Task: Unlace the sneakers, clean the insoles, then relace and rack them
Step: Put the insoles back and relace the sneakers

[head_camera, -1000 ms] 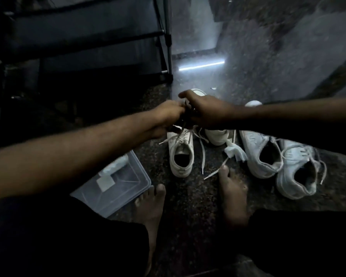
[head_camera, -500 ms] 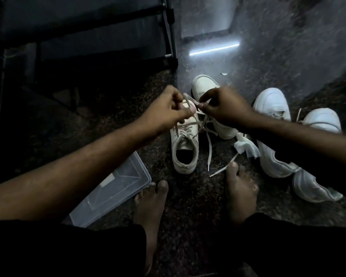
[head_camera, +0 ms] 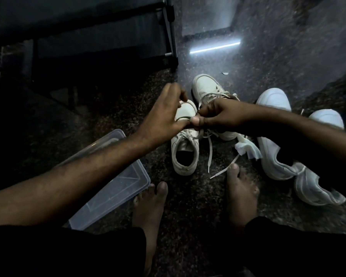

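A cream sneaker (head_camera: 185, 150) stands on the dark floor in front of my feet, heel toward me. Its white lace (head_camera: 209, 148) trails loose to the right. My left hand (head_camera: 166, 116) and my right hand (head_camera: 218, 114) meet over its tongue, each pinching the lace with curled fingers. Its mate (head_camera: 206, 86) stands just behind, partly hidden by my right hand. Two white sneakers (head_camera: 274, 100) lie to the right, partly behind my right forearm.
A clear plastic box (head_camera: 116, 184) sits on the floor under my left forearm. A crumpled white cloth (head_camera: 247, 148) lies between the two pairs. The dark shoe rack (head_camera: 88, 27) stands at the back left. My bare feet (head_camera: 240, 194) rest near the sneaker.
The view tilted down, so the sneakers appear lower and nearer. Both hands stayed together on the lace and moved closer over the cream sneaker's tongue.
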{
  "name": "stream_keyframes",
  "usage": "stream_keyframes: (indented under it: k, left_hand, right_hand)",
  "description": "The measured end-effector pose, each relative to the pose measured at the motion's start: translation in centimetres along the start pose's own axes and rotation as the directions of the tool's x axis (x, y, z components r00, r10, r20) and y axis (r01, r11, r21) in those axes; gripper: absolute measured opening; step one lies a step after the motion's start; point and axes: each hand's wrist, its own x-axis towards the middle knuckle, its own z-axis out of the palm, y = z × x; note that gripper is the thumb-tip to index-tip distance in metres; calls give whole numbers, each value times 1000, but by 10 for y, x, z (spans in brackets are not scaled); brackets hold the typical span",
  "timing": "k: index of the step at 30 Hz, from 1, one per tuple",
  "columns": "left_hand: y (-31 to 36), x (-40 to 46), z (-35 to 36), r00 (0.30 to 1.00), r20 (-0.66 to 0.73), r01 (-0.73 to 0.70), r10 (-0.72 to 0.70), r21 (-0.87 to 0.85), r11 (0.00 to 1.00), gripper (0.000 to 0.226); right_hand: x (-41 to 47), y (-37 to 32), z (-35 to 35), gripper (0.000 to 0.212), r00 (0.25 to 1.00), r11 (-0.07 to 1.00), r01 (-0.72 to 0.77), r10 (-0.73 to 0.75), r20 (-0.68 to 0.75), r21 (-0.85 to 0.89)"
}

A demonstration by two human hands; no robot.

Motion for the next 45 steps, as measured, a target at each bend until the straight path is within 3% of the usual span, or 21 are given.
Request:
stream_keyframes:
  k: [3, 6, 9, 14, 18, 21, 23, 26, 27, 29, 32, 33, 35, 38, 40, 41, 43, 45]
  left_hand:
    - [-1, -3, -1, 998, 62, 5, -4, -17, 1000, 92]
    - [7, -8, 3, 999, 47, 12, -10, -37, 999, 99]
    - [10, -9, 6, 1000, -3, 14, -14, -29, 999, 78]
    - [8, -12, 5, 993, -118, -12, 14, 26, 1000, 46]
    - [6, -14, 5, 998, -67, -4, 2, -26, 1000, 27]
    - [8, -11, 5, 989, 11, 147, -149, -221, 964, 24]
    - [16, -4, -3, 938, 52, 316, -342, -533, 785, 23]
    - [19, 7, -27, 847, 224, 369, -482, -901, 230, 30]
    - [14, 10, -35, 839, 235, 333, -491, -935, 120, 36]
    - [4, 15, -47, 820, 199, 246, -536, -969, 16, 48]
    - [-16, 20, -56, 699, 133, 150, -703, -988, -37, 47]
    - [-25, 21, -56, 654, 106, 161, -749, -987, 1, 44]
    - [-39, 16, -52, 572, 29, 319, -820, -929, 190, 42]
    - [-66, 4, -39, 491, -122, 627, -863, -638, 447, 36]
    - [-82, -3, -31, 476, -181, 733, -861, -459, 502, 47]
    - [-82, -6, -27, 480, -171, 781, -860, -363, 508, 62]
    - [-71, -12, -16, 550, -187, 798, -814, -168, 578, 80]
    - [-57, -11, -5, 675, -160, 730, -720, 1, 684, 59]
  right_hand:
    - [1, 1, 3, 40, 996, 998, 16, -10, -92, 63]
    - [2, 1, 5, 33, 996, 990, 41, -31, -78, 132]
    - [3, -4, 8, 21, 992, 974, 75, -52, -112, 211]
    - [1, -3, 5, 24, 973, 965, 96, -39, -229, 245]
    - [0, 1, 10, 32, 969, 947, 117, -44, -241, 298]
    - [0, 5, 11, 29, 972, 938, 133, -60, -228, 320]
    - [0, 12, 8, 20, 977, 956, 138, -89, -192, 257]
    - [-2, 26, 1, 20, 988, 996, 85, -88, -128, -26]
    - [-3, 31, -3, 22, 991, 990, 50, -65, -113, -135]
    - [-4, 34, -9, 30, 995, 926, 9, -45, -86, -377]
    - [2, 34, -21, 40, 991, 745, -57, -36, -125, -665]
    - [4, 34, -27, 31, 986, 708, -78, -49, -159, -702]
    - [1, 30, -38, 7, 977, 644, -159, -8, -214, -748]
    - [-11, 30, -46, 17, 929, 443, -362, 97, -358, -820]
    - [-15, 37, -40, 30, 904, 260, -414, 2, -428, -872]
    - [-17, 36, -32, 29, 895, 202, -419, -75, -440, -885]
    - [-18, 34, -12, 21, 877, 199, -377, -238, -417, -905]
    - [-14, 36, 5, 24, 857, 339, -340, -274, -437, -878]
